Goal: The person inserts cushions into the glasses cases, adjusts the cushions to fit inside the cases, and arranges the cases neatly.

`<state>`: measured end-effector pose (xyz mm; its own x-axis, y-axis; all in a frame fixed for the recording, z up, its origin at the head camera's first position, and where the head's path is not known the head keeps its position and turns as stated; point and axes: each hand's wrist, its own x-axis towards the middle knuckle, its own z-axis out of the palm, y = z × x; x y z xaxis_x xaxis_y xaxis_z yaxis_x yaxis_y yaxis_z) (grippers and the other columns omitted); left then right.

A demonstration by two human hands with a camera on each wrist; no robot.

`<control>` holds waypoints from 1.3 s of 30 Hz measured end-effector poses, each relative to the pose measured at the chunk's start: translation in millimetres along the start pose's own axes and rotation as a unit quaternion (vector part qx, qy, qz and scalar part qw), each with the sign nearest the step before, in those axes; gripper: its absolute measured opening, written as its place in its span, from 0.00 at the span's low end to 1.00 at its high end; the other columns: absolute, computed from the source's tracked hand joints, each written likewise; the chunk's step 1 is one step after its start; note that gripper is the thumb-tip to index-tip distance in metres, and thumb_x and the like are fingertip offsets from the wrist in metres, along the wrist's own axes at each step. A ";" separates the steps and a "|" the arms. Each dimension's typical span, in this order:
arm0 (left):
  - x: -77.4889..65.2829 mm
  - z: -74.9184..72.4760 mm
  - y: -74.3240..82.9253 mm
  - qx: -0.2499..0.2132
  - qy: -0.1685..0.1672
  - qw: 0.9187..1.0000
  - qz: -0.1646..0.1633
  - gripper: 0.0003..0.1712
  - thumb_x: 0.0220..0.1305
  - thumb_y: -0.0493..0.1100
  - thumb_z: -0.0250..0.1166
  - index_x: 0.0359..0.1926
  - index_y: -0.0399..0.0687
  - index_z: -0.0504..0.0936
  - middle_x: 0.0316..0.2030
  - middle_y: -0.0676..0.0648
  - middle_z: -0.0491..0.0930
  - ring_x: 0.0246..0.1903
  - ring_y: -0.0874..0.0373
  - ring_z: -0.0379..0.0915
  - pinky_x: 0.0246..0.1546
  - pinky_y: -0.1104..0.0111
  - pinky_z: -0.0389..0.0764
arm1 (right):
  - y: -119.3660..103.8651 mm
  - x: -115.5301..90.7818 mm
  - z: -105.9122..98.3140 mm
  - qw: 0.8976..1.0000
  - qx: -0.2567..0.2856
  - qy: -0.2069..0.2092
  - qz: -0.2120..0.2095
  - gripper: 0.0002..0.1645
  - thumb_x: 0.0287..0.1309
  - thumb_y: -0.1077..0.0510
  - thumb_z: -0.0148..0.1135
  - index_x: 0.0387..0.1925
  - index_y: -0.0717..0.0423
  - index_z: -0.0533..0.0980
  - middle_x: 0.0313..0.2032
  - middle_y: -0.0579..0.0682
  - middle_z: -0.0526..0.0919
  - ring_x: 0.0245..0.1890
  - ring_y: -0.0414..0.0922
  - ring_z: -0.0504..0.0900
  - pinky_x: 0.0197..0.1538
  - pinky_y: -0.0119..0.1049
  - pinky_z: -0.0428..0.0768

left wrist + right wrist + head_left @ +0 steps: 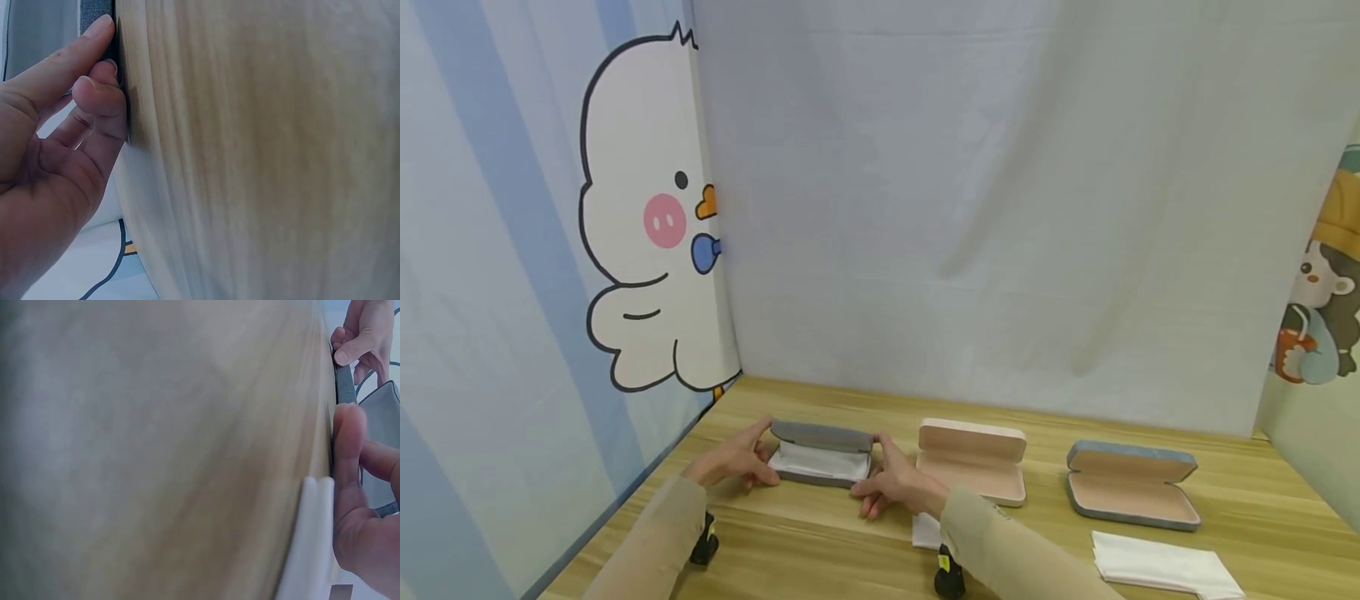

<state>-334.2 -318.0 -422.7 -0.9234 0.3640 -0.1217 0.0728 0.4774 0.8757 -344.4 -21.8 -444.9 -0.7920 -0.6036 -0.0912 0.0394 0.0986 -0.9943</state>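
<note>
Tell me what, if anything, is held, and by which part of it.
The open dark grey case, by its short ends, between left hand and right hand.

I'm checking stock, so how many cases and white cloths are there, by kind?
Cases: 3 (grey case, white case, blue case)
White cloths: 3 (cased cloth, partly hidden cloth, front-right cloth)
Total: 6

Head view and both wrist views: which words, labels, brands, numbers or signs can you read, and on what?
No readable text in any view.
Right sleeve: small mark near the cuff, too small to read.
Left wrist device, right wrist device: yellow patches, too small to tell if anything is written.
Grey case, pale pink case, blue case: no lettering shows.
</note>
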 end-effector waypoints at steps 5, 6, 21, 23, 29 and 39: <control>-0.1 0.3 -1.2 0.000 -0.005 1.000 0.007 0.59 0.51 0.29 0.70 0.73 0.36 0.37 0.23 0.49 0.68 0.18 0.60 0.68 0.16 0.75 0.72 | 1.0 -0.7 -0.6 1.000 0.001 0.000 0.003 0.43 0.55 0.75 0.61 0.64 0.56 0.47 0.20 0.58 0.78 0.12 0.42 0.78 0.17 0.32 0.81; 0.0 0.4 -1.3 0.000 -0.005 1.000 0.007 0.59 0.51 0.29 0.70 0.73 0.37 0.38 0.23 0.48 0.68 0.18 0.60 0.68 0.16 0.74 0.72 | 1.4 -0.6 -0.8 1.000 0.002 0.001 0.002 0.43 0.55 0.75 0.61 0.64 0.56 0.48 0.21 0.58 0.78 0.12 0.43 0.78 0.17 0.33 0.81; 1.9 2.6 -5.8 -0.001 -0.009 1.000 0.015 0.42 0.53 0.30 0.70 0.63 0.41 0.54 0.22 0.48 0.67 0.17 0.60 0.68 0.16 0.74 0.72 | 4.8 -0.8 -1.9 1.000 0.011 -0.008 -0.009 0.42 0.55 0.76 0.60 0.63 0.54 0.49 0.22 0.57 0.79 0.14 0.42 0.80 0.20 0.33 0.83; 2.1 2.3 -5.5 -0.001 -0.009 1.000 0.013 0.42 0.53 0.30 0.70 0.63 0.41 0.55 0.22 0.48 0.68 0.17 0.60 0.68 0.16 0.74 0.72 | 4.3 -0.5 -1.9 1.000 0.011 -0.007 -0.010 0.42 0.55 0.76 0.60 0.64 0.54 0.49 0.22 0.58 0.79 0.14 0.42 0.80 0.21 0.34 0.84; 2.8 0.4 -3.9 -0.008 -0.010 1.000 0.021 0.41 0.53 0.30 0.70 0.62 0.40 0.56 0.22 0.47 0.68 0.16 0.59 0.67 0.16 0.73 0.71 | 3.1 0.6 -2.1 1.000 0.016 0.000 -0.018 0.45 0.54 0.77 0.60 0.66 0.55 0.48 0.24 0.59 0.78 0.14 0.43 0.80 0.21 0.35 0.84; 2.8 -0.6 -2.0 -0.006 -0.017 1.000 0.024 0.38 0.53 0.28 0.69 0.60 0.39 0.56 0.22 0.47 0.67 0.16 0.59 0.67 0.15 0.73 0.72 | 2.8 0.9 -2.1 1.000 0.010 0.001 -0.021 0.46 0.55 0.76 0.60 0.68 0.57 0.47 0.26 0.60 0.79 0.14 0.43 0.80 0.21 0.35 0.84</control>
<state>-337.2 -318.4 -424.6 -0.9055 0.4137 -0.0941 0.1127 0.4485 0.8867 -346.2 -20.4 -447.6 -0.7942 -0.6057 -0.0485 0.0175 0.0569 -0.9982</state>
